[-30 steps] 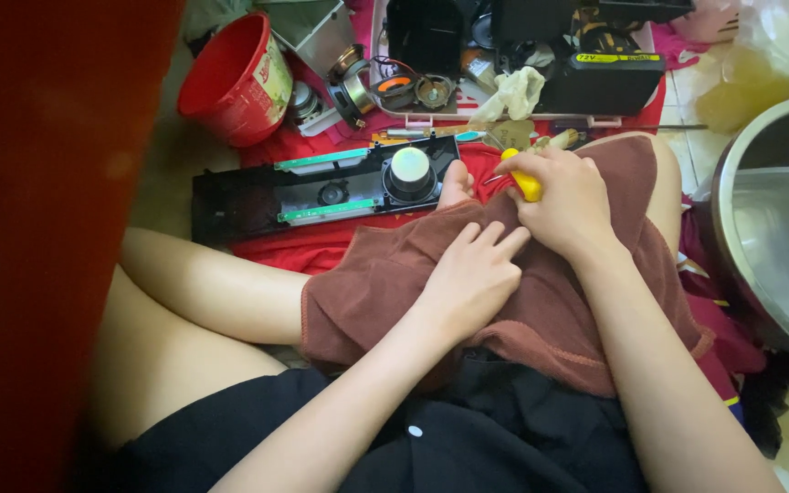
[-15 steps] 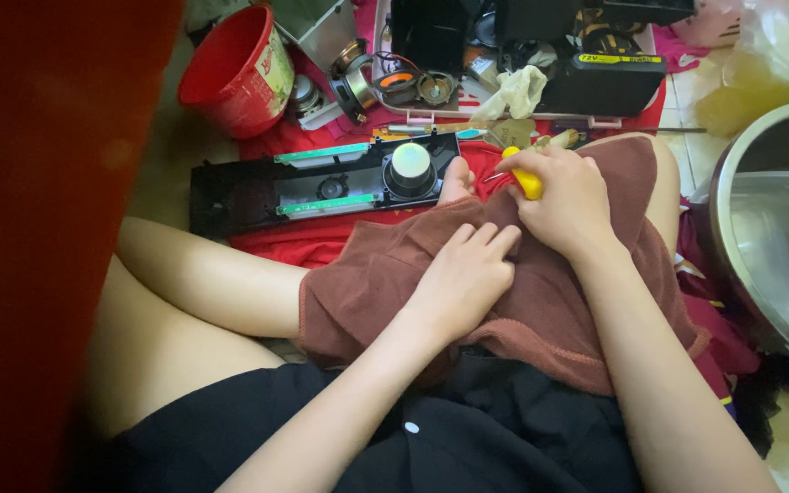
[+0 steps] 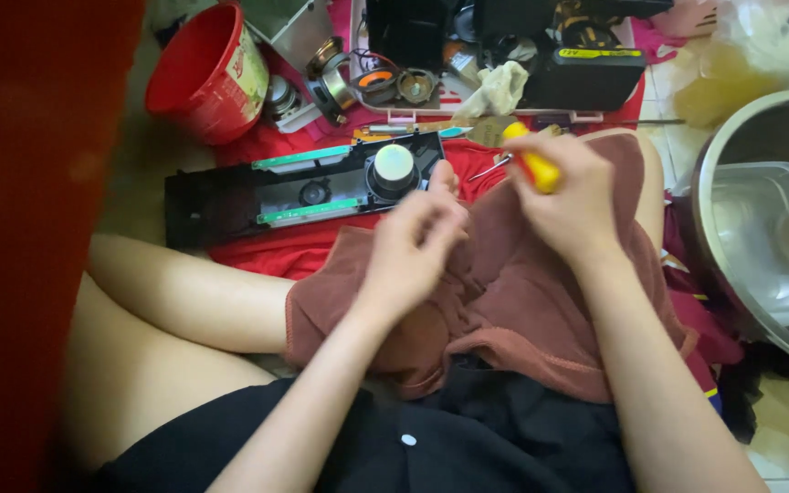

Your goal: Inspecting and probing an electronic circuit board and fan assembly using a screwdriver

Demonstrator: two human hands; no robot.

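I sit on the floor with a brown towel (image 3: pixel 541 310) spread over my lap. My right hand (image 3: pixel 570 205) grips a yellow-handled screwdriver (image 3: pixel 531 162) above the towel. My left hand (image 3: pixel 413 254) is lifted off the towel with its fingers pinched together; whether it holds a small part I cannot tell. Just beyond my hands lies a long black panel (image 3: pixel 230 196) with green strips and a round white knob (image 3: pixel 394 165), resting on a red cloth (image 3: pixel 267 251).
A red bucket (image 3: pixel 203 78) lies tipped at the back left. Speaker parts (image 3: pixel 385 84), black boxes (image 3: pixel 586 78) and a crumpled rag (image 3: pixel 501 89) crowd the back. A steel basin (image 3: pixel 732 146) with a clear container (image 3: pixel 769 237) stands at the right. A red blurred surface (image 3: pixel 20 228) fills the left.
My left hand has risen from flat on the towel and pinched its fingers. My right hand has lifted the screwdriver slightly. The camera has moved closer.
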